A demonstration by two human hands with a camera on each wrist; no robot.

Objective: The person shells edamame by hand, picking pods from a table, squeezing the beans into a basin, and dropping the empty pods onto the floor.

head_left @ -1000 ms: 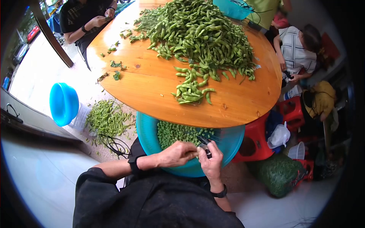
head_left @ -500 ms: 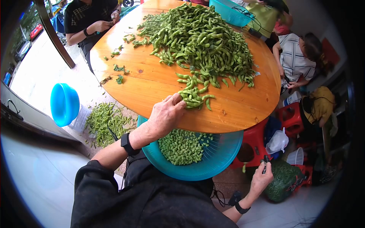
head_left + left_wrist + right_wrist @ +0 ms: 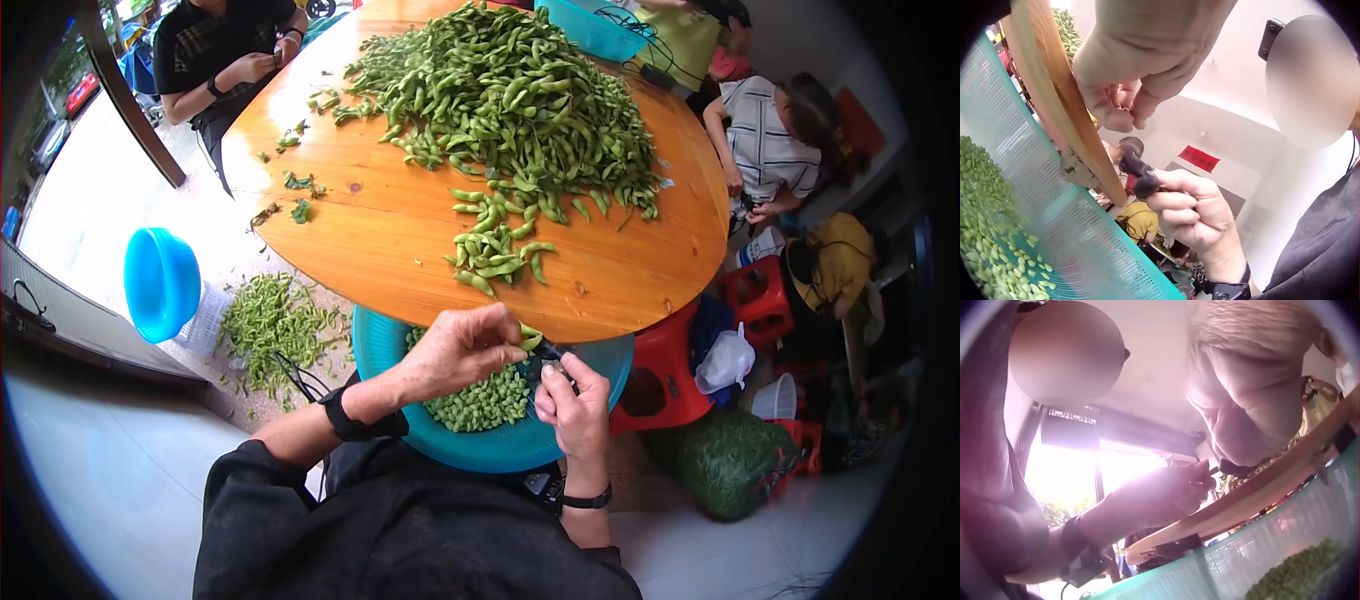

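In the head view my left hand [image 3: 462,350] pinches a green soybean pod [image 3: 531,338] between thumb and fingers, just off the table's front edge. Close on its right, my right hand [image 3: 576,405] grips a small black tool [image 3: 549,350], its tip right at the pod. The tool [image 3: 1137,170] shows in the left wrist view as a short dark piece; I cannot tell its exact kind. Below both hands is a teal basin [image 3: 374,352] of shelled green beans [image 3: 482,408]. A small cluster of pods [image 3: 490,255] lies on the table just beyond.
A large heap of pods [image 3: 510,95] covers the back of the wooden table [image 3: 370,240]. On the left, a blue tub [image 3: 160,285] stands near green pods strewn on the floor [image 3: 270,325]. Red stools [image 3: 665,375] and a green mesh sack [image 3: 715,465] are at right. Other people sit around.
My left hand reached to the small cluster on the table, then came back with a pod. My right hand swung out right, where a pod piece hung midair, and returned with the tool.
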